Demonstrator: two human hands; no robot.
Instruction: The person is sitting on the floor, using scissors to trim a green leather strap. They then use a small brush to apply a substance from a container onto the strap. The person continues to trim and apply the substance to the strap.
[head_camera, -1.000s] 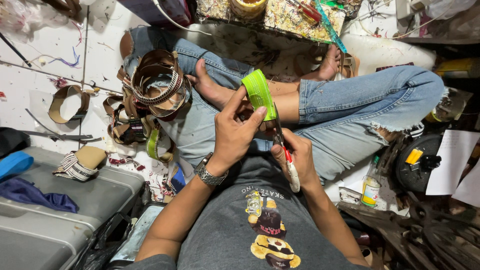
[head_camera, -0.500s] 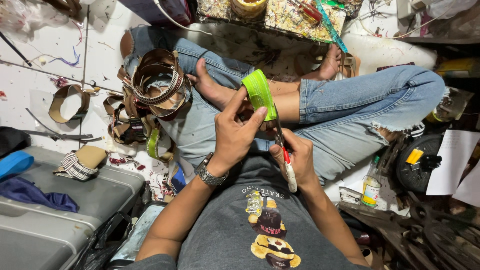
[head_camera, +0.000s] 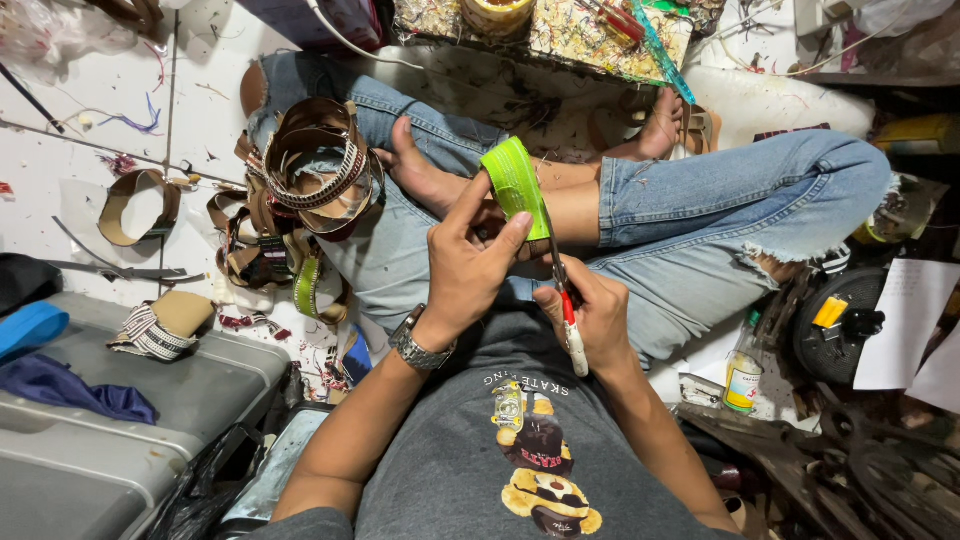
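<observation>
Holding a bright green strap (head_camera: 515, 185) above the lap, the left hand (head_camera: 470, 270) has its fingers closed around it. The right hand (head_camera: 595, 315) fingers wrap tight around a red and white tool (head_camera: 570, 320), just beside the strap. A pile of brown straps (head_camera: 315, 175) lies on the knee.

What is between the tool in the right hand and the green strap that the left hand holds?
Nothing visible. The left hand pinches the bright green strap upright, and the red-handled tool in the right hand already reaches up along its right edge.
</observation>
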